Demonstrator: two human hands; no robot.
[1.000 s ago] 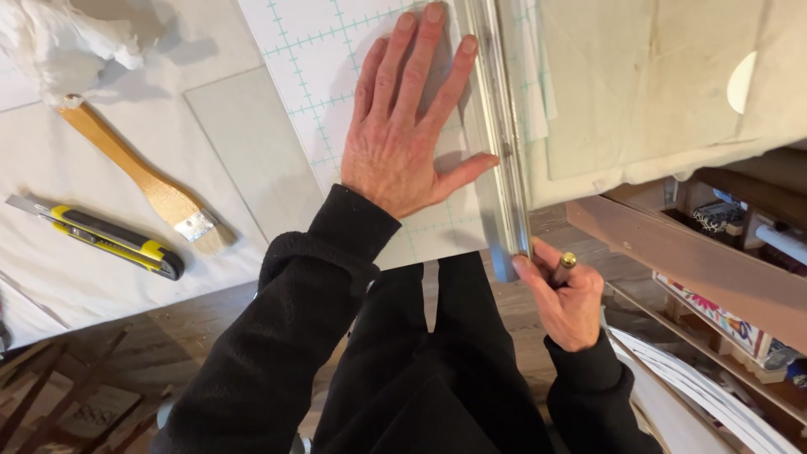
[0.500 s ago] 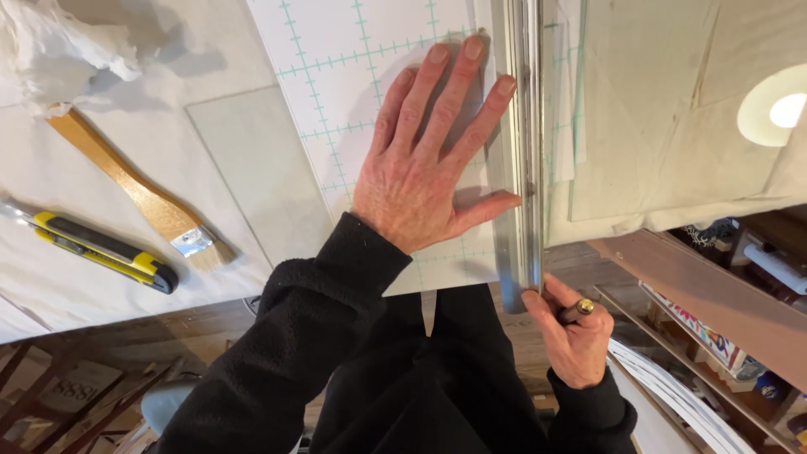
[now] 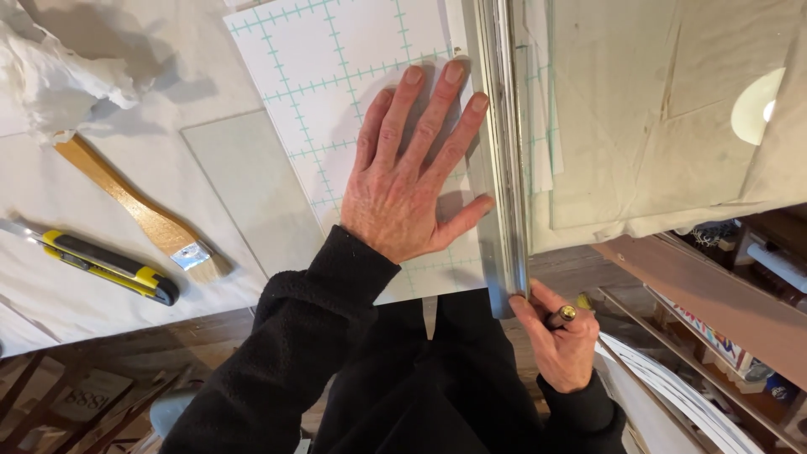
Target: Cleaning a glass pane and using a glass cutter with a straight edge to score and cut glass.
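My left hand (image 3: 412, 172) lies flat, fingers spread, on a white sheet with a green grid (image 3: 336, 76), its thumb against a long metal straightedge (image 3: 500, 151) that runs up the sheet's right side. My right hand (image 3: 559, 336) is just off the table's near edge, at the straightedge's lower end, closed around a small brass-tipped cutting tool (image 3: 567, 313). A clear pane of glass (image 3: 672, 109) lies to the right of the straightedge on the cloth-covered table.
A wooden-handled brush (image 3: 134, 206) and a yellow-and-black utility knife (image 3: 105, 266) lie at left, a crumpled white cloth (image 3: 50, 80) above them. A narrow glass strip (image 3: 248, 189) sits beside the grid sheet. Shelves with clutter are at lower right.
The view has shifted so the table sits lower in frame. My left hand stays pressed on the sheet; my right hand stays at the straightedge's near end with the tool.
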